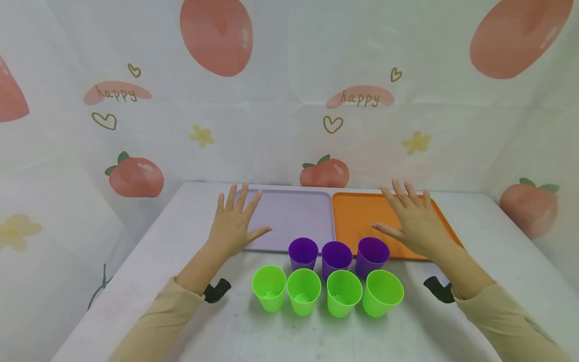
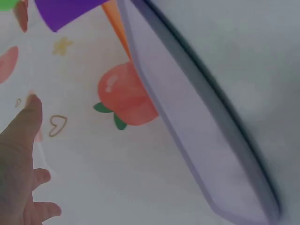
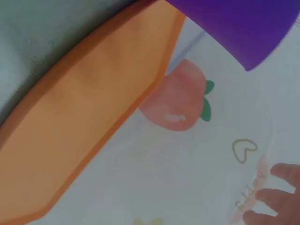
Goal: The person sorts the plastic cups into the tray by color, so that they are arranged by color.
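My left hand (image 1: 230,226) is spread with straight fingers over the left part of the lavender tray (image 1: 294,216), holding nothing. Over the orange tray (image 1: 362,221), my right hand (image 1: 418,226) is likewise spread and holds nothing. Between the hands stand three purple cups (image 1: 303,254) in a row, upright with mouths up, close to the trays' near edges. In front of them is a row of several bright green cups (image 1: 304,291), also upright. In the left wrist view, the thumb (image 2: 28,117) points away from the tray. Fingertips (image 3: 269,199) show at the right wrist view's lower right.
The trays lie side by side at the back of the white table (image 1: 271,337). Behind them hangs a printed curtain (image 1: 271,125) with fruit and hearts. A dark cord (image 1: 101,286) runs at the table's left edge. Black wrist mounts (image 1: 218,290) stick out by both sleeves.
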### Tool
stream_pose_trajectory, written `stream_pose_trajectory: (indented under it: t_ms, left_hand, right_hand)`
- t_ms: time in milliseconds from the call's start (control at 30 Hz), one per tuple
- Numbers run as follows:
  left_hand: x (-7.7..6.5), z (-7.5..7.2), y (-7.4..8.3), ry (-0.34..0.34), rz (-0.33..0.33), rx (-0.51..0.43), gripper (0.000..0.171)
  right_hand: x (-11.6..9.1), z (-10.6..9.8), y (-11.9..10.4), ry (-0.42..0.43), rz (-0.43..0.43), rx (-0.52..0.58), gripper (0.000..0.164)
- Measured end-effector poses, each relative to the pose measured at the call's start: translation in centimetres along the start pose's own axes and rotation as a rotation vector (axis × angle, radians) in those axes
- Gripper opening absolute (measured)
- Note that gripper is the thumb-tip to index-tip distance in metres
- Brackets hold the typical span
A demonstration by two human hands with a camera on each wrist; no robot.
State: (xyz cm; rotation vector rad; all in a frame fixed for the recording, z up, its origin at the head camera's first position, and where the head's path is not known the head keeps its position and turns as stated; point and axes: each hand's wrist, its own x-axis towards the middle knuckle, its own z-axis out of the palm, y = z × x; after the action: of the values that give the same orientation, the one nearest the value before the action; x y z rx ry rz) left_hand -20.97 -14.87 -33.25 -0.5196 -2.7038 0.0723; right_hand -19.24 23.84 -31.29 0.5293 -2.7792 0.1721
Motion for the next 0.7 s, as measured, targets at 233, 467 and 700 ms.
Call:
stream_pose_trajectory:
  t_ms: [233,467,700]
  left_hand:
    - [-0.5,-1.8,-0.9,-0.028,-0.014,-0.139,0.078]
    - [-1.1,-1.8,-2.9,-0.137,-0.141,-0.473,0.072]
    - [-1.9,0.2,-4.8,-0.212,-0.223,-0.629,0.071]
  right_hand:
    - [-1.2,-1.8,-0.2,0.096,-0.044,0.148,0.075]
    - [-2.7,-2.6,0.4,0.153,-0.173,0.342,0.059]
    - [-4.1,-2.4,1.1,-0.072,-0.273,0.507,0.056]
